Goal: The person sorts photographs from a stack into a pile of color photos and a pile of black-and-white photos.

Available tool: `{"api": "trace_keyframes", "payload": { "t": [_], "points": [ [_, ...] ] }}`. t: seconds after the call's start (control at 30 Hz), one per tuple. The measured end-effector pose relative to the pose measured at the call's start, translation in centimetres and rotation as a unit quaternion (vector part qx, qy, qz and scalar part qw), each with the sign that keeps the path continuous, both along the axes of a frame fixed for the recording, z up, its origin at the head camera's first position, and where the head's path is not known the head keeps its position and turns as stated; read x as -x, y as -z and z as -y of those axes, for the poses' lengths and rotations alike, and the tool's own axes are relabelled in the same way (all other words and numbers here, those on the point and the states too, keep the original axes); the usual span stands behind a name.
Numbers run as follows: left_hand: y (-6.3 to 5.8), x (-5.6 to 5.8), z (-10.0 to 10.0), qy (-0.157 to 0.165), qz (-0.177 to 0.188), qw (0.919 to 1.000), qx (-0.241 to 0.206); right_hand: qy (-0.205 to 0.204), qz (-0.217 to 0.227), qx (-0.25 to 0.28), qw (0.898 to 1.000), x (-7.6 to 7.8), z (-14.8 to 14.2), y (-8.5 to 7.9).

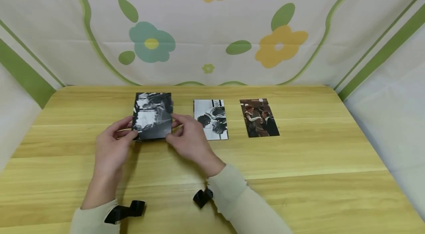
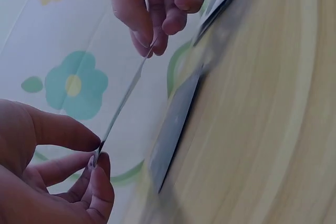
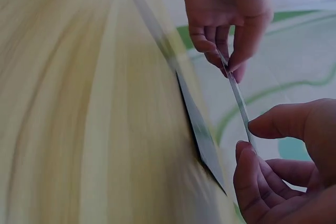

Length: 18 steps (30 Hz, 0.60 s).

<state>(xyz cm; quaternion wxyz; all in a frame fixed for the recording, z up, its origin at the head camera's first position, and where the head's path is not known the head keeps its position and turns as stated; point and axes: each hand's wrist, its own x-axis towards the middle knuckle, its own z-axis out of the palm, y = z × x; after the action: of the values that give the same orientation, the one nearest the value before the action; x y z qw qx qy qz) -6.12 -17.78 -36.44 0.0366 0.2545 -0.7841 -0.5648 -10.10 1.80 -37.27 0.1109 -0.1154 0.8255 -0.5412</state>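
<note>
A black-and-white photo card (image 1: 152, 116) is held up off the table between both hands. My left hand (image 1: 111, 147) pinches its left edge with thumb and fingers. At the opposite edge, my right hand (image 1: 190, 140) pinches the card near its lower right corner. Seen nearly edge-on in the left wrist view, the card (image 2: 123, 100) hangs above a flat dark card or thin pile (image 2: 176, 127) lying on the wood. From the head camera, the held card covers most of that lower one.
Right of the held card lies another black-and-white photo card (image 1: 210, 119), partly behind the right hand. Farther right is a colour photo card (image 1: 260, 117) showing two people. A flower-patterned cloth (image 1: 199, 23) hangs behind the wooden table (image 1: 315, 160).
</note>
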Motion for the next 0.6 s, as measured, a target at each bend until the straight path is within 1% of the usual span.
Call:
{"api": "trace_keyframes", "payload": {
  "t": [0.07,0.13,0.2,0.27,0.33,0.43,0.53,0.6],
  "points": [
    [0.0,-0.2,0.7,-0.015,0.008,0.9999,0.0,-0.009,-0.002,-0.012,1.0,0.0,0.9,0.0],
    [0.0,-0.3,1.0,-0.022,0.015,0.9996,0.002,-0.014,-0.001,-0.026,1.0,0.1,1.5,0.0],
    [0.2,-0.3,1.2,-0.024,0.018,0.9995,0.006,-0.015,0.001,-0.04,0.999,0.1,1.8,0.1],
    [0.4,-0.1,1.1,-0.019,0.02,0.9996,0.011,-0.013,0.002,-0.054,0.998,0.2,1.8,0.2],
    [0.8,0.2,1.1,-0.009,0.017,0.9995,0.024,-0.01,0.003,-0.068,0.998,0.4,1.8,0.4],
    [1.3,0.6,1.0,0.017,0.014,0.9982,0.056,-0.005,0.005,-0.089,0.996,0.4,1.7,0.6],
    [1.7,1.0,0.9,0.046,0.018,0.9943,0.094,-0.003,0.007,-0.115,0.993,0.5,1.8,0.8],
    [2.0,1.1,0.9,0.059,0.024,0.9923,0.106,-0.003,0.003,-0.131,0.991,0.5,1.8,1.0]
  ]
}}
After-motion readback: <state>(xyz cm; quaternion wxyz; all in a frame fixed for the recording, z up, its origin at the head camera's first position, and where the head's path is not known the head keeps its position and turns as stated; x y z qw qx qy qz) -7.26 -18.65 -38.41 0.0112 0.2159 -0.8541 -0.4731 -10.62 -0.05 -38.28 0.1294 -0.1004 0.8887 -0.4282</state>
